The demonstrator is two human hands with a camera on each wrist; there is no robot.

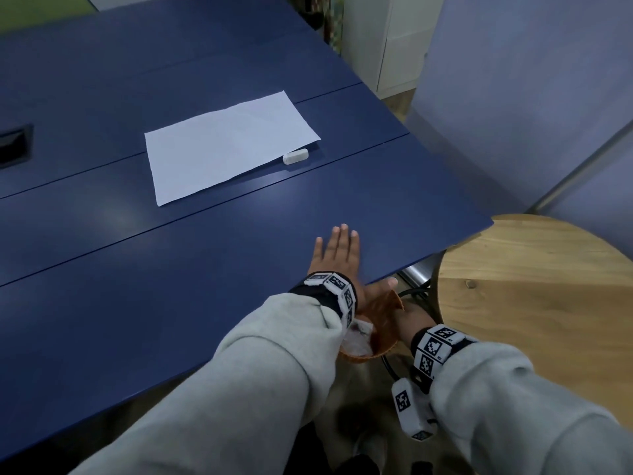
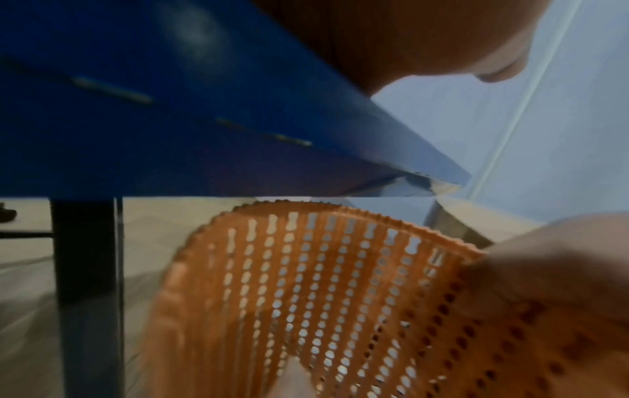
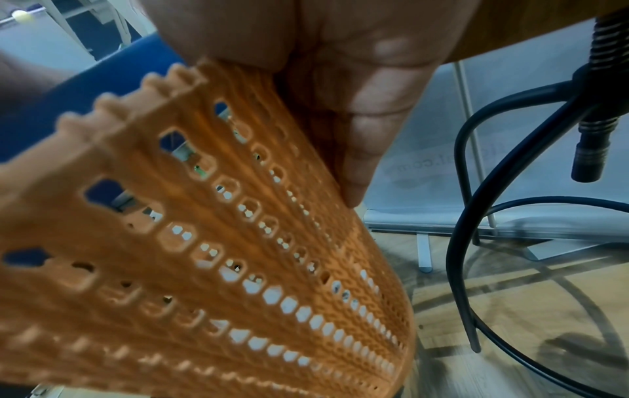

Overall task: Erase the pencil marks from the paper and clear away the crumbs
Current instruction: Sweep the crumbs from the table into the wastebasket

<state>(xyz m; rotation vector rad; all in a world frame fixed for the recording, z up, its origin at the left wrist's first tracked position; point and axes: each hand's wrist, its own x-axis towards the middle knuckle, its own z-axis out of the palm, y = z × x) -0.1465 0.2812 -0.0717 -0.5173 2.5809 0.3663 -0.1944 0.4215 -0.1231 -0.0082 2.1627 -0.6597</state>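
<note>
Holding an orange perforated basket (image 1: 383, 323) just below the near edge of the blue worktop (image 1: 171, 303), my right hand (image 1: 409, 318) grips its wall: my thumb sits inside and my fingers (image 3: 354, 134) lie along the outside of the mesh. In the right wrist view the basket's scalloped rim points toward the worktop edge, and the basket is tilted. Crumpled white material (image 1: 358, 339) lies inside the basket, partly hidden by my left sleeve.

My left hand (image 1: 337, 257) lies flat on the worktop near that same edge, fingers straight and together, holding nothing, so that grip is wide. Its wrist is right above the basket's opening. In the left wrist view the basket's mesh fills the lower half, with the worktop's underside and a dark leg (image 2: 87, 296) behind it.

The paper (image 1: 229, 145) lies flat farther back on the worktop, well apart from both hands. I cannot make out any pencil marks on it at this distance, and I cannot see crumbs on the sheet or on the worktop. A white eraser (image 1: 295, 156) rests on the worktop, touching or just beside the paper's near right edge.

To my right stands a round wooden stool (image 1: 534, 286), its seat close to the worktop corner, with a black metal ring (image 3: 476, 269) beneath.
</note>
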